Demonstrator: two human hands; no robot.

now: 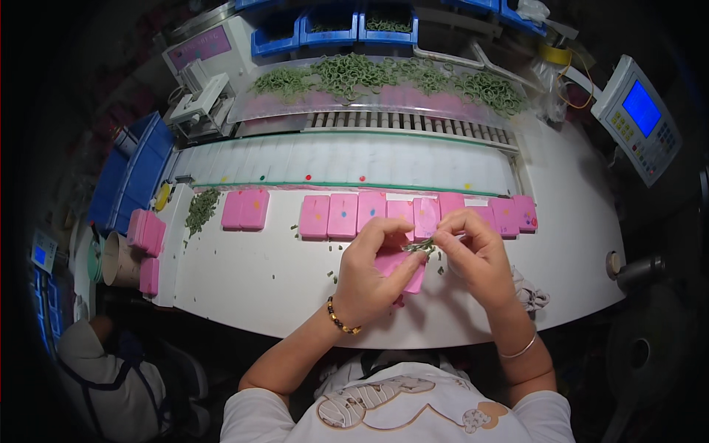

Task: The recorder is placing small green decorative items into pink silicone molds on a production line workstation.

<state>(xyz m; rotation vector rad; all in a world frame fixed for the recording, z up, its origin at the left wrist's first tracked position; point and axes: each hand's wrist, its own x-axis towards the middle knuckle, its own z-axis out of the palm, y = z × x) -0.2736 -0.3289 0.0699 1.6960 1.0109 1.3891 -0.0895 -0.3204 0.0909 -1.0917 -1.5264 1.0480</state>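
Observation:
Near the front middle of the white table, my hands meet over a pink block point(415, 283), which lies partly hidden under my left hand. My left hand point(367, 270), with a beaded bracelet at its wrist, has its thumb and forefinger curled round a cluster of small green pieces point(421, 246). From the right, my right hand point(476, 255) pinches at the same cluster; its thumb and forefinger are pressed together. Exactly what sits between those fingertips is too small to make out. A row of pink blocks point(343, 216) stands just beyond my hands.
A pile of green bits point(201, 212) lies at left. Behind the row runs a white conveyor point(340, 156); above it, a clear shelf carries green rings point(351, 77). Blue bins point(329, 38) line the back. A screened control panel point(641, 111) stands right, a crumpled cloth point(530, 292) nearer.

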